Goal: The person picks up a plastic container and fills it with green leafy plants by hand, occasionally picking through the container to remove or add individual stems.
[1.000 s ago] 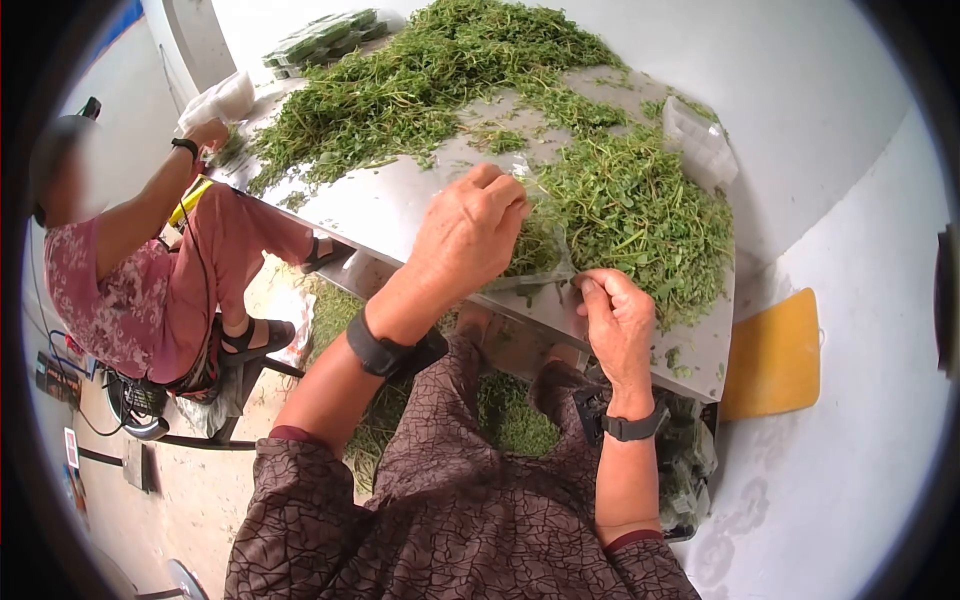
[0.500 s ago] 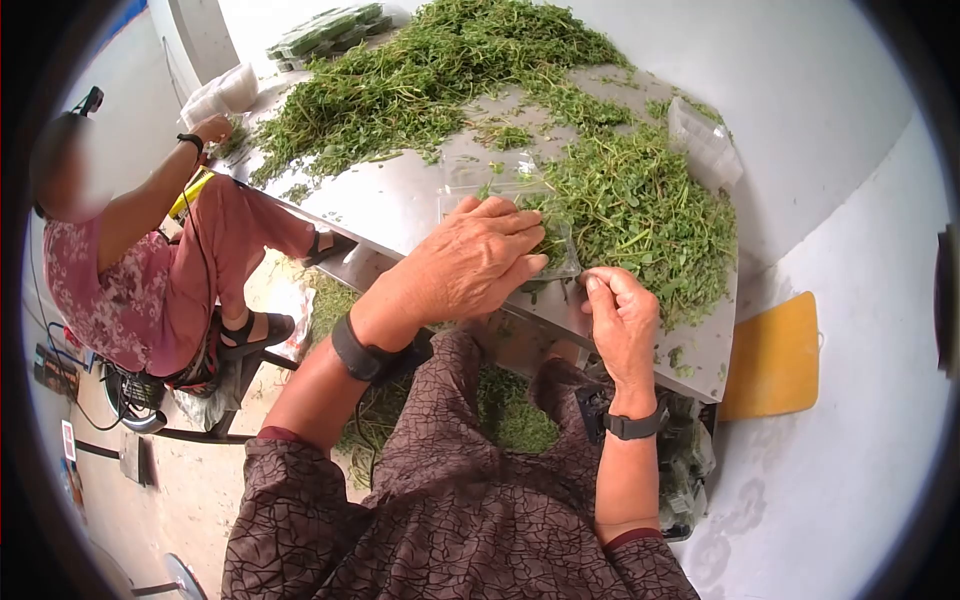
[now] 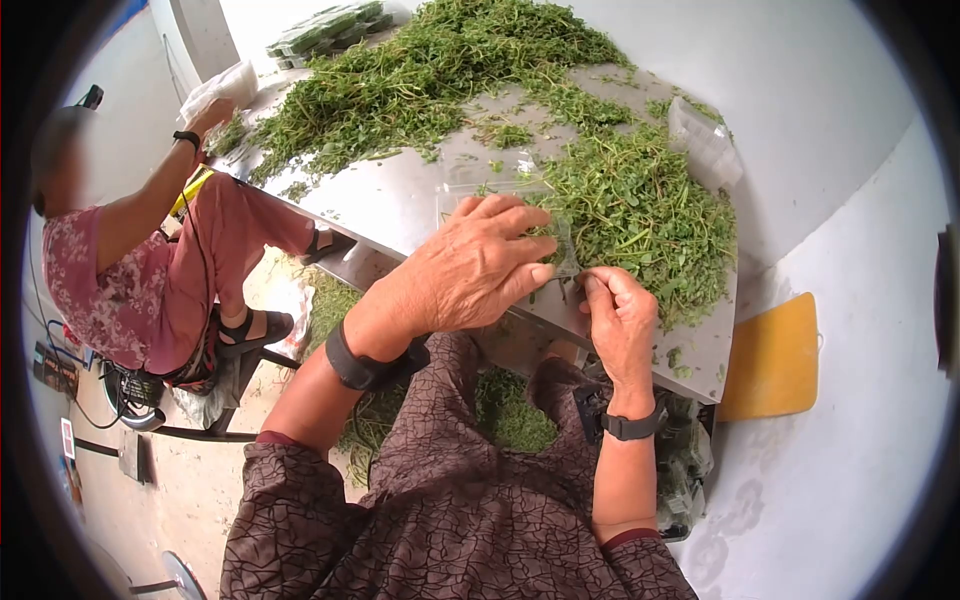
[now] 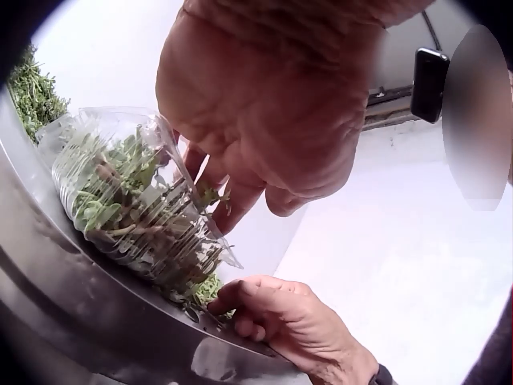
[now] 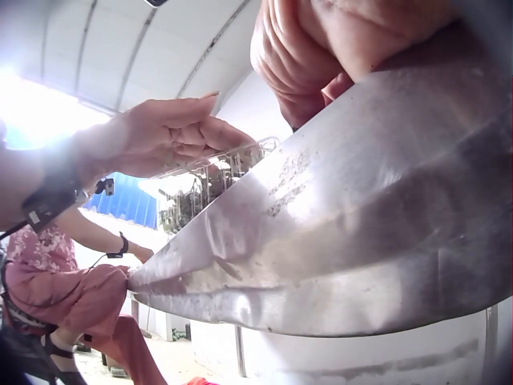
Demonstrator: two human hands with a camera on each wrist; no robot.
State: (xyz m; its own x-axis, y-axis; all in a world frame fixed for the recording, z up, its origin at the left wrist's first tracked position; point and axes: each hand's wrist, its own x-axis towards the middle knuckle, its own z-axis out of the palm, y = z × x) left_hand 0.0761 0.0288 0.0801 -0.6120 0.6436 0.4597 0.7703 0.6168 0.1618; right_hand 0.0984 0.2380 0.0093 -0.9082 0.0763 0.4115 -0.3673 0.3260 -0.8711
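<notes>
A clear plastic clamshell box [image 3: 560,252] stuffed with green herbs lies on the steel table [image 3: 390,205], near its front edge. My left hand [image 3: 530,250] lies on its lid with straight fingers pressing down. My right hand [image 3: 590,285] pinches the box's near corner at the table edge. In the left wrist view the box [image 4: 120,200] shows greens packed inside, the left hand [image 4: 216,192] on top and the right hand [image 4: 232,301] at its lower corner. The right wrist view shows the box [image 5: 216,180] under the left hand [image 5: 208,132].
A large pile of loose herbs [image 3: 640,200] covers the table behind the box. Empty clear boxes [image 3: 705,140] sit at the right, filled ones [image 3: 325,35] at the far end. Another person [image 3: 130,260] sits at the left. A yellow board [image 3: 770,355] leans against the wall on the right.
My left hand went from curled over the box to flat on its lid, pushing it down. The right hand kept its place at the box's corner.
</notes>
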